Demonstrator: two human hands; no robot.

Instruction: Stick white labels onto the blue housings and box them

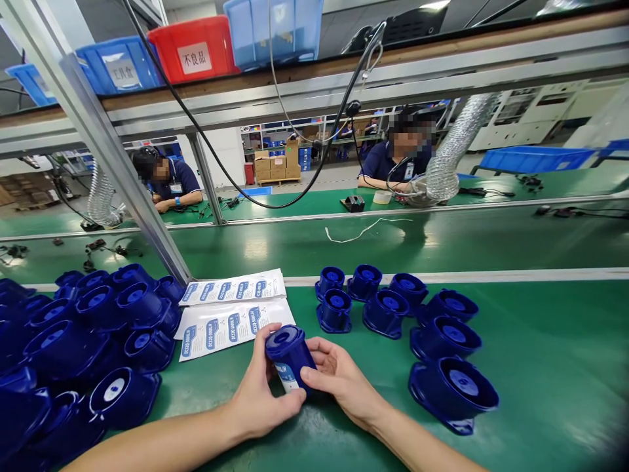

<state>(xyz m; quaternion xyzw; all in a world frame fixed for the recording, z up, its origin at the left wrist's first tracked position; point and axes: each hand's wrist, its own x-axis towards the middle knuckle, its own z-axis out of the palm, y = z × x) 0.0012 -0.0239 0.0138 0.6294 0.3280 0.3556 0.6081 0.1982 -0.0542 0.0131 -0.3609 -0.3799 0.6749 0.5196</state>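
Note:
Both my hands hold one dark blue plastic cup-shaped part low over the green bench near its front edge. My left hand wraps its left side, thumb pressed near a blue-and-white label on the part's wall. My right hand curls round its right side, fingers closed on it. Two white sheets of blue labels lie just behind my hands.
A heap of the same blue parts lies at the left. Several more stand in rows at the right. A slanted metal post rises behind the heap. Beyond a conveyor belt, two people sit at the far bench.

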